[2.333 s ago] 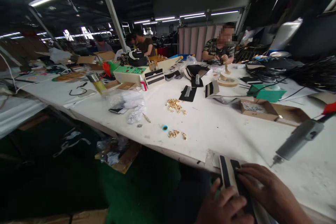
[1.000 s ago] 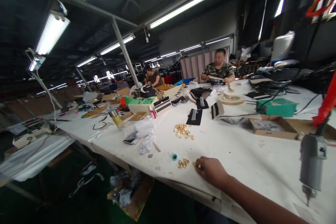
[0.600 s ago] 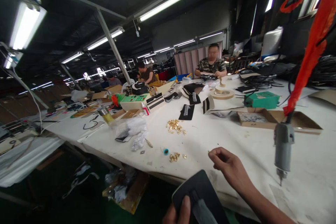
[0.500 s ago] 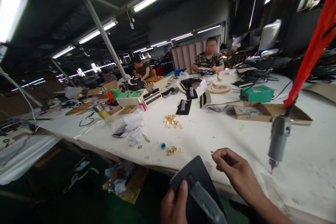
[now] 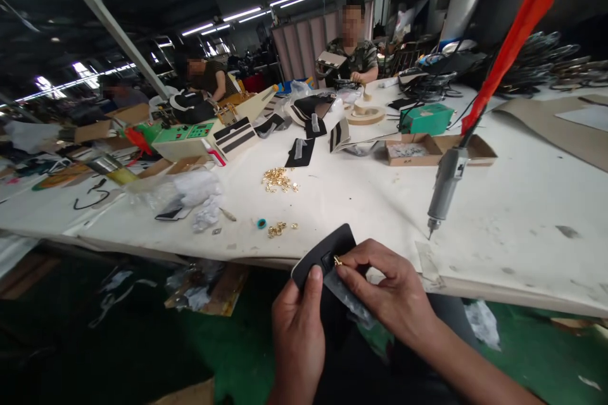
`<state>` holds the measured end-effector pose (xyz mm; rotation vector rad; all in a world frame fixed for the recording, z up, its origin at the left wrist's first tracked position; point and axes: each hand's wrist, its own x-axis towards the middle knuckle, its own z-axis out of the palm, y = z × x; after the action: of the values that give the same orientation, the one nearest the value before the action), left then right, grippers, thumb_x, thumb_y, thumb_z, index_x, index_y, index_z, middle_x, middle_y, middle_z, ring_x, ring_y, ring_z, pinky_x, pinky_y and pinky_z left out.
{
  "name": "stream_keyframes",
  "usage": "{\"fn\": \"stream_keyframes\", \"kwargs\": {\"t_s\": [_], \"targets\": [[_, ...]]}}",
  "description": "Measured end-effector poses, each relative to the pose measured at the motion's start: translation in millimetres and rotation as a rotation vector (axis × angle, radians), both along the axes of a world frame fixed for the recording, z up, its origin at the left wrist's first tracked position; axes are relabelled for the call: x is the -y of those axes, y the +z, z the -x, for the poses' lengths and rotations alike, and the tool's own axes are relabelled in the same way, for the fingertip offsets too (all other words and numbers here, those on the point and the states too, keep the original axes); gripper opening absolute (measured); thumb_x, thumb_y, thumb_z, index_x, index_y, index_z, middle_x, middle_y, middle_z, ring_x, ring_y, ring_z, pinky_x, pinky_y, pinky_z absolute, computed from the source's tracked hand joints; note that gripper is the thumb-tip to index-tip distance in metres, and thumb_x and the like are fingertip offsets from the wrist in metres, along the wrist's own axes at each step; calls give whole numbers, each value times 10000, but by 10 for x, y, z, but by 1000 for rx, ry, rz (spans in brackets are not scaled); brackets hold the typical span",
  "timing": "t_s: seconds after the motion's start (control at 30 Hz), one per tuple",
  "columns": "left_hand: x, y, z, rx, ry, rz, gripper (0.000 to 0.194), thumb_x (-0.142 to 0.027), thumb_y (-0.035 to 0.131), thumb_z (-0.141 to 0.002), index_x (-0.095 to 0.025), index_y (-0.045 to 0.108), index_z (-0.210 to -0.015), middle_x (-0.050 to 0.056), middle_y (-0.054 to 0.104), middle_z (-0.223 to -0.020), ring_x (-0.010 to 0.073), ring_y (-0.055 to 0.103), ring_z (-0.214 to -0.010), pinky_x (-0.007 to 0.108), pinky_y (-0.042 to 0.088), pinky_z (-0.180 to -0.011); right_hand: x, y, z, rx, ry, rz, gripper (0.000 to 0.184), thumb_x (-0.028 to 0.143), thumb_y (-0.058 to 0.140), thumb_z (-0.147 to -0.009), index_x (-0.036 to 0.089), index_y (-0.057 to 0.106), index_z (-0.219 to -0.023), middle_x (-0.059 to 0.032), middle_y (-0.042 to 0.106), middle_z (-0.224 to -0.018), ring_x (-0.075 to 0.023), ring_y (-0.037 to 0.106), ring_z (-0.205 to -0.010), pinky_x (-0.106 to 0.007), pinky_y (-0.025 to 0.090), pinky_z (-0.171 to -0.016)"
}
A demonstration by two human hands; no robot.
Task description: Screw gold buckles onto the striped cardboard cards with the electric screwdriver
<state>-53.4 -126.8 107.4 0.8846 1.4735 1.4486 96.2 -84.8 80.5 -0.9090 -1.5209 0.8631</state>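
Note:
My left hand (image 5: pixel 300 323) grips a black flat panel (image 5: pixel 342 239), its thumb on the face beside a small rectangular outline. A strip of cloudy plastic film (image 5: pixel 349 296) lies along the panel. My right hand (image 5: pixel 387 281) pinches a small gold metal fitting (image 5: pixel 337 261) between thumb and forefinger, at the panel's face near that outline. Whether the fitting touches the panel I cannot tell. Beyond the panel, on the white table (image 5: pixel 332 202), sit a few loose gold fittings (image 5: pixel 277 229) beside a small blue-rimmed round piece (image 5: pixel 261 223). Farther back is a larger pile of gold fittings (image 5: pixel 278 180).
An electric screwdriver (image 5: pixel 446 186) hangs tip down at the right under a red wrap. Shallow cardboard boxes (image 5: pixel 413 150), a green box (image 5: pixel 427 118) and a tape roll (image 5: pixel 365 115) stand behind. Plastic bags (image 5: pixel 194 193) lie left. A co-worker (image 5: pixel 354 57) sits across the table.
My right hand has brought the gold fitting from over the table edge leftward to the black panel. The view has tilted down and turned right. The co-worker across now holds up a flat piece.

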Motion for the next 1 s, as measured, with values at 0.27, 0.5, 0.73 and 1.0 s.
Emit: {"fn": "stream_keyframes", "kwargs": {"t_s": [0.27, 0.5, 0.73, 1.0], "targets": [[35, -58, 1, -120, -41, -6, 477, -560, 759, -931, -141, 845, -1142, 107, 848, -1028, 312, 789, -1003, 349, 628, -908, 23, -70, 21, 34, -46, -16, 57, 252, 750, -971, 235, 772, -921, -39, 745, -882, -179, 706, -809, -300, 567, -731], [78, -81, 10, -194, -76, -41, 461, -561, 726, -957, -162, 847, -1154, 107, 846, -1034, 303, 791, -970, 352, 629, -898, 52, 0, 4, 148, -81, -109, 74, 186, 716, -970, 228, 771, -944, -32, 740, -862, -165, 709, -772, -282, 551, -685], [115, -97, 77, -371, -180, -154, 370, -448, 613, -1053, -214, 802, -1268, 115, 805, -1228, 295, 753, -1137, 373, 579, -1039, 34, 73, 29, 236, -68, -145, 93, 204, 688, -989, 231, 763, -941, -44, 747, -856, -177, 715, -766, -296, 561, -691], [142, -236, -59, -424, -85, -300, 582, -665, 504, -1023, -219, 825, -1214, 151, 816, -1172, 330, 762, -1103, 399, 620, -1005, 34, -167, 22, 205, -50, -89, 240, 510, 708, -962, 295, 815, -963, -79, 803, -906, -262, 775, -766, -321, 654, -655]]}}
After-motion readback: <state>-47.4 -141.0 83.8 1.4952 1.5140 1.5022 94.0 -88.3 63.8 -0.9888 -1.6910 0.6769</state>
